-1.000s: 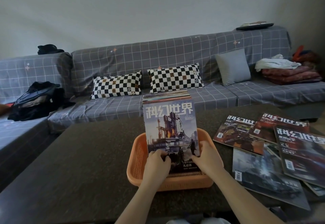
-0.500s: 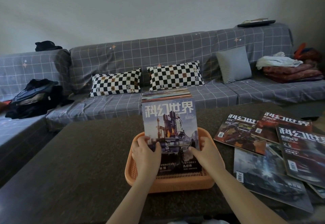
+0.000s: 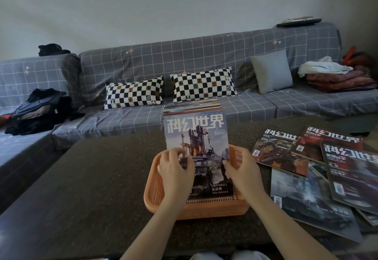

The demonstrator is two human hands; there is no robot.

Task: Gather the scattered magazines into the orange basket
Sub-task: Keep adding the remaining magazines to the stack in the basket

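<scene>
Dim room: pale wall (image 3: 163, 4), grey checked corner sofa (image 3: 204, 59) (two chequered cushions (image 3: 204, 85)), dark speckled worktop (image 3: 92, 178).

A single wide-angle head view looks forward and slightly down across the worktop (image 3: 86, 178) from close behind it. The forearms enter from the bottom edge, and the basket (image 3: 161, 196) sits low at centre, near the lens. The sofa (image 3: 204, 59) crosses the middle of the frame, the wall (image 3: 163, 4) fills the top, and straight lines bow toward the edges.
</scene>
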